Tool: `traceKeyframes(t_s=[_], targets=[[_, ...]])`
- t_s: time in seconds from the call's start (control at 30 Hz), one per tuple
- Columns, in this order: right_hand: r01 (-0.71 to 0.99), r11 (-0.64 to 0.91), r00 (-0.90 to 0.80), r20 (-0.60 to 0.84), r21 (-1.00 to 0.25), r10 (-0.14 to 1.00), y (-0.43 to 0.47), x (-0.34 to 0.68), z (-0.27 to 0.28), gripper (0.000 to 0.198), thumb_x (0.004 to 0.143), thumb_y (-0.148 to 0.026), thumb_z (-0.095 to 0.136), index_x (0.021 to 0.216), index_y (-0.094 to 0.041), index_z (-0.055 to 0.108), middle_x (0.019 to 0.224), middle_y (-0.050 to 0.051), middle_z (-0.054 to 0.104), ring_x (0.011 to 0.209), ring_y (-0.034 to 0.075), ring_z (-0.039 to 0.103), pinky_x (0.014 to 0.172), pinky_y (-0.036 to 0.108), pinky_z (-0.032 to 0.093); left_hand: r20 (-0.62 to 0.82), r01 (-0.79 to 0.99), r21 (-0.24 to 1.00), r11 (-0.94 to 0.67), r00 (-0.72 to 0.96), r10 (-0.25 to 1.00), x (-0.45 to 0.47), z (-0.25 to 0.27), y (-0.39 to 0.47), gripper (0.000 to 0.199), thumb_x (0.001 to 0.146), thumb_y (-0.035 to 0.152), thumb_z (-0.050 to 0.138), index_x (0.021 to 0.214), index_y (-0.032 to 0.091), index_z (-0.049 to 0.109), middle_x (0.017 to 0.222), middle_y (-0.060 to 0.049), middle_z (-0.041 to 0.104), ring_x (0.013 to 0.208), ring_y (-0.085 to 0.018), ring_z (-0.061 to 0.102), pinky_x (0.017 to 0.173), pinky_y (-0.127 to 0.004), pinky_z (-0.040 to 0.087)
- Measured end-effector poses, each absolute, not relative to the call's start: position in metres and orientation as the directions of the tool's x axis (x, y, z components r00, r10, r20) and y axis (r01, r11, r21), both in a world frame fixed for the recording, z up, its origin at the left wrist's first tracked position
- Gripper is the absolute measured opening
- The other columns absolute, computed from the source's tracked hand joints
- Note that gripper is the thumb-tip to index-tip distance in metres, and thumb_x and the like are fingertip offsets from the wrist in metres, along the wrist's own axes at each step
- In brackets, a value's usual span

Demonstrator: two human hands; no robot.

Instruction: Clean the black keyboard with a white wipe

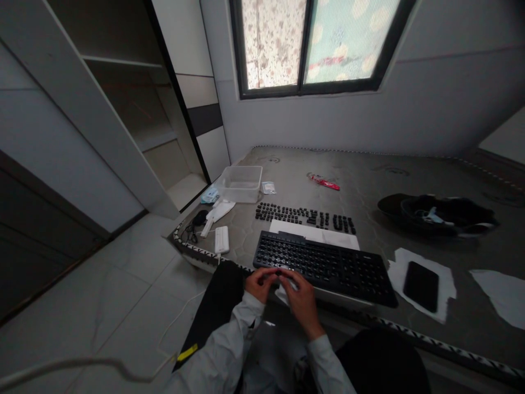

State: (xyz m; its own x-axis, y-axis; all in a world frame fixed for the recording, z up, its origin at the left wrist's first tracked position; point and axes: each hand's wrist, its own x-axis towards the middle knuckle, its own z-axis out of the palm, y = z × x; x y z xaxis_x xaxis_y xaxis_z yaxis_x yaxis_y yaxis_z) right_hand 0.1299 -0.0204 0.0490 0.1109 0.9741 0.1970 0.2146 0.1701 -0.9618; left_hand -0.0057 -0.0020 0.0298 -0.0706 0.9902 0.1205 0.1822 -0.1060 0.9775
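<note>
A black keyboard point(324, 268) lies on a bare mattress point(369, 180), and both hands are met at its near-left edge. The left hand point(259, 284) and the right hand point(301, 298) are curled together around something small and dark, probably a keycap, though the view is too dim to be sure; what each grip pinches cannot be told. Loose keycaps point(305, 216) are laid in rows at twelve o'clock from the keyboard, with white paper point(314, 232) between. A clear tub point(240, 183) stands at eleven o'clock, a phone point(421, 285) at three o'clock. A small piece held over the mattress edge could be dropped to the floor if the pinch slipped.
</note>
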Motion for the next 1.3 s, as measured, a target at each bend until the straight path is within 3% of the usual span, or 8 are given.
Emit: traceKeyframes(t_s=[0.2,0.37,0.57,0.73,0.97,1.3], targets=[[0.217,0.143,0.072,0.162,-0.966,0.984,-0.02,0.132,0.05,0.025,0.078,-0.038,0.058,0.093,-0.021,0.068,0.096,0.007,0.07,0.092,0.023,0.062,0.085,0.038,0.047,0.111,0.211,0.973,-0.098,-0.047,0.993,-0.005,0.024,-0.002,0.029,0.077,0.038,0.061,0.091,0.014,0.07,0.089,-0.008,0.072,0.068,-0.015,0.064,0.059,-0.024,0.05],[0.157,0.099,0.074,0.112,-0.983,0.991,-0.017,0.135,0.048,0.024,0.076,-0.038,0.06,0.088,-0.019,0.067,0.089,0.007,0.07,0.087,0.023,0.063,0.081,0.036,0.048,0.191,0.223,0.958,-0.181,-0.027,0.981,-0.003,0.027,-0.002,0.026,0.078,0.037,0.06,0.087,0.017,0.072,0.086,-0.007,0.072,0.08,-0.018,0.065,0.07,-0.027,0.051],[0.125,0.071,0.101,0.083,-0.99,0.991,-0.012,0.134,0.043,0.021,0.076,-0.039,0.06,0.08,-0.019,0.065,0.08,0.004,0.069,0.08,0.02,0.062,0.074,0.031,0.048,0.226,0.212,0.954,-0.214,-0.034,0.974,-0.001,0.032,-0.001,0.025,0.076,0.038,0.061,0.084,0.017,0.073,0.08,-0.007,0.071,0.071,-0.016,0.064,0.059,-0.023,0.05],[0.295,0.05,0.119,0.089,-0.954,0.989,-0.01,0.145,0.054,0.022,0.077,-0.041,0.058,0.082,-0.021,0.065,0.082,0.005,0.07,0.082,0.021,0.063,0.076,0.031,0.046,0.167,0.227,0.962,-0.154,-0.036,0.985,-0.003,0.037,0.002,0.022,0.078,0.034,0.059,0.084,0.018,0.071,0.084,-0.005,0.073,0.074,-0.017,0.066,0.062,-0.023,0.05],[0.497,-0.066,0.323,0.113,-0.865,0.94,0.007,0.188,0.073,0.031,0.076,-0.046,0.056,0.093,-0.023,0.066,0.089,0.005,0.071,0.086,0.023,0.064,0.079,0.034,0.045,0.136,0.309,0.941,-0.136,0.022,0.99,-0.005,0.037,0.006,0.021,0.08,0.033,0.055,0.084,0.02,0.071,0.081,-0.001,0.073,0.051,-0.01,0.052,0.051,-0.022,0.039],[0.646,-0.081,0.261,0.119,-0.759,0.958,0.061,0.226,0.082,0.03,0.071,-0.046,0.06,0.088,-0.022,0.068,0.092,0.005,0.072,0.092,0.024,0.064,0.086,0.035,0.043,0.065,0.267,0.96,-0.079,0.063,0.996,-0.003,0.029,0.005,0.02,0.079,0.029,0.054,0.083,0.019,0.071,0.08,-0.001,0.072,0.049,-0.008,0.046,0.049,-0.02,0.035]])
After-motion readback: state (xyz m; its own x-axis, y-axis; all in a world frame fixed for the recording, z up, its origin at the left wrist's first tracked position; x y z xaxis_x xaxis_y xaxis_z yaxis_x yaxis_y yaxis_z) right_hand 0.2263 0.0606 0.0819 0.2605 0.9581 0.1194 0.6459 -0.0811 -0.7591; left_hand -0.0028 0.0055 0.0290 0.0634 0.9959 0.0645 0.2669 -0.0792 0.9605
